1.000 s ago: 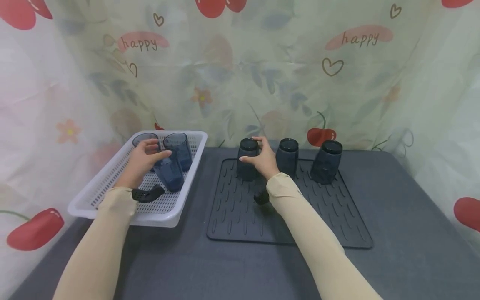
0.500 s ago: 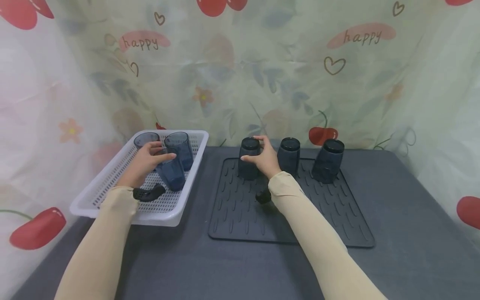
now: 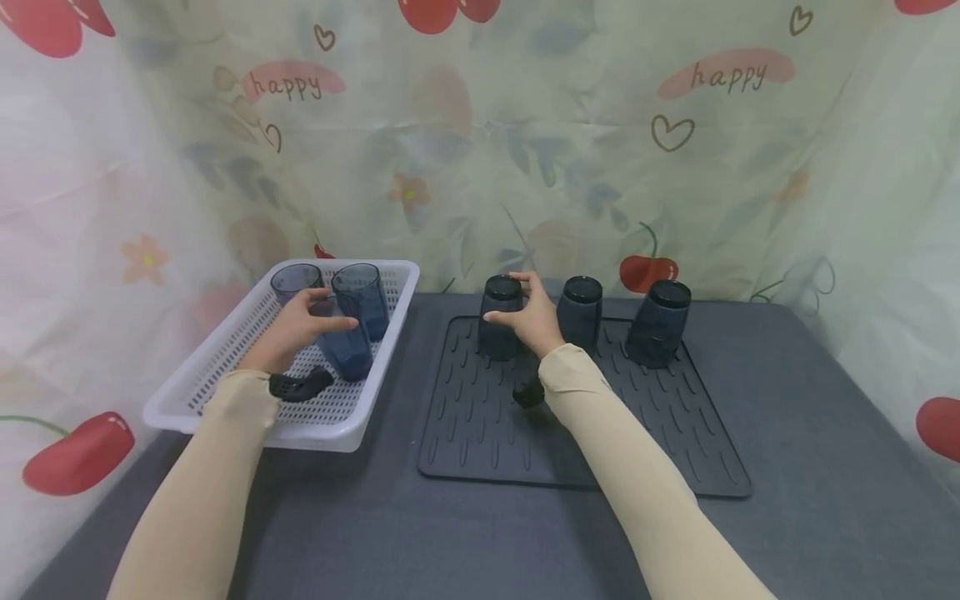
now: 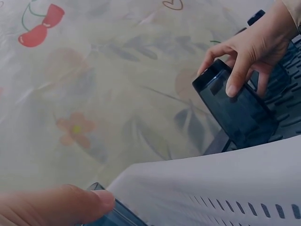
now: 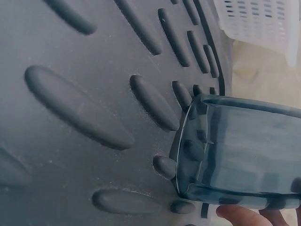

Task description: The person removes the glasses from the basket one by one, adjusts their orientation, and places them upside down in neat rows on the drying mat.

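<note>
In the head view, my left hand is at the top of a blue-tinted drinking glass that leans in the white basket. Its thumb lies against the glass in the left wrist view; the other fingers pass behind the rim. My right hand grips an upside-down dark blue glass at the left of a black drying mat. Thumb and fingers are on opposite sides of that glass in the left wrist view. The right wrist view shows its rim down on the ribbed mat.
Two more glasses, one and another, stand behind in the basket. To the right on the mat, two upside-down glasses, one and another, stand in a row. A patterned curtain hangs behind the grey table.
My left hand has come slightly down and to the right, with its thumb closer against the leaning glass. The right hand stays at the same glass. The head view has shifted a little.
</note>
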`<action>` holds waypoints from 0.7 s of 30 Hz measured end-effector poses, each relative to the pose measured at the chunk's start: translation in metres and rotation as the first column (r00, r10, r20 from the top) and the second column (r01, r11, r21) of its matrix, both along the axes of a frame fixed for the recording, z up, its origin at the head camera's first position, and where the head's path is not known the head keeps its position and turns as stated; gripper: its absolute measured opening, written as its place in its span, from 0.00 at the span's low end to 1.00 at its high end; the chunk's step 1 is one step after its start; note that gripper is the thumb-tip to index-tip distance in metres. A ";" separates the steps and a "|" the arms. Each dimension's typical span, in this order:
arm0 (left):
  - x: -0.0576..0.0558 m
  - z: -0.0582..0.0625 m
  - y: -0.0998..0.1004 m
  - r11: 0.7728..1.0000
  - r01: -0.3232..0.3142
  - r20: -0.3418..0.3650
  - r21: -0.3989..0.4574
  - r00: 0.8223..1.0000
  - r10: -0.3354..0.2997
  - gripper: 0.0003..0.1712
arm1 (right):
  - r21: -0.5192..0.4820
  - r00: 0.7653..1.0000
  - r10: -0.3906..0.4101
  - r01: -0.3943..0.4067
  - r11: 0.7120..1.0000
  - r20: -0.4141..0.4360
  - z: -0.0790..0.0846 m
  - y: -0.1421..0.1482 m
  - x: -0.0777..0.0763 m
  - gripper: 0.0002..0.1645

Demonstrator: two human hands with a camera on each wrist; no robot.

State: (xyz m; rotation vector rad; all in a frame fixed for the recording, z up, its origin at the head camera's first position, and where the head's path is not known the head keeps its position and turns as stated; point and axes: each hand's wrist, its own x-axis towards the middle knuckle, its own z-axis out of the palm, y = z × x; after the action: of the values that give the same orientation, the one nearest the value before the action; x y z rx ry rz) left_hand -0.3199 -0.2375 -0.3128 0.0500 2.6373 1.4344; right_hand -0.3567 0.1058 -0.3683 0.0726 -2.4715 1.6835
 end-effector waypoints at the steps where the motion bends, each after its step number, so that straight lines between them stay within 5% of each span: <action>1: 0.000 0.000 0.001 1.000 0.001 0.006 -0.007 1.000 -0.001 0.57 | 0.002 1.000 -0.001 0.001 1.000 0.001 0.000 0.000 0.000 0.47; 21: 0.002 0.000 -0.001 0.996 0.033 0.070 -0.086 0.997 -0.027 0.58 | -0.004 1.000 -0.001 0.001 1.000 0.003 0.001 0.001 0.002 0.47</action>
State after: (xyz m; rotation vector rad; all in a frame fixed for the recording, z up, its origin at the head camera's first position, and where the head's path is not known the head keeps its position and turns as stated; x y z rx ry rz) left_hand -0.3175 -0.2384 -0.3125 0.0308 2.6284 1.2862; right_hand -0.3549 0.1066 -0.3673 0.0682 -2.4699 1.6893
